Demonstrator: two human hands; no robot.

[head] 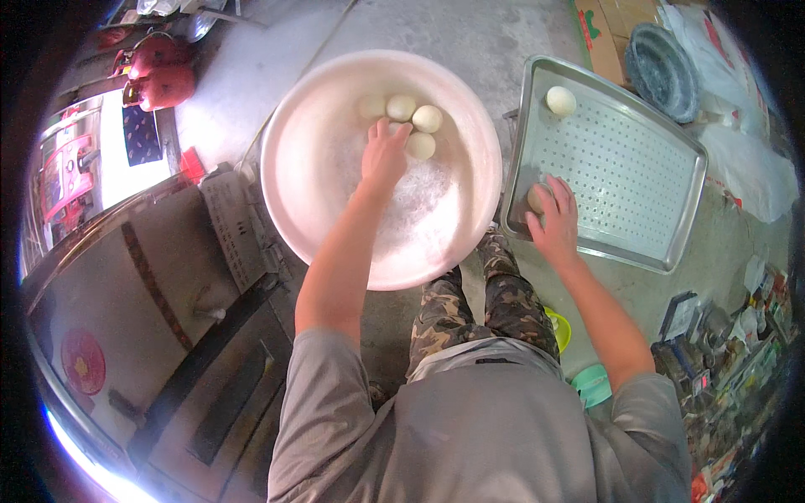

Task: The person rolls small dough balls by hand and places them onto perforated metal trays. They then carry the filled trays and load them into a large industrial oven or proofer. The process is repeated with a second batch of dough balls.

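A large pale round basin (314,207) stands before me with several whitish round balls, perhaps dough, at its far side. My left hand (385,151) is in the basin, its fingers on one ball (395,128) that they partly cover. Another ball (427,119) lies just right of those fingers. To the right is a perforated metal tray (616,170). My right hand (555,220) is over the tray's near left corner, with its thumb and fingers around a ball (538,198). One more ball (561,100) lies alone at the tray's far left corner.
A dark grey basin (663,72) and white plastic bags (745,163) lie beyond the tray's right side. Red gas cylinders (162,78) stand at the far left. A green bowl (591,385) is near my right side, and cluttered goods fill the lower right.
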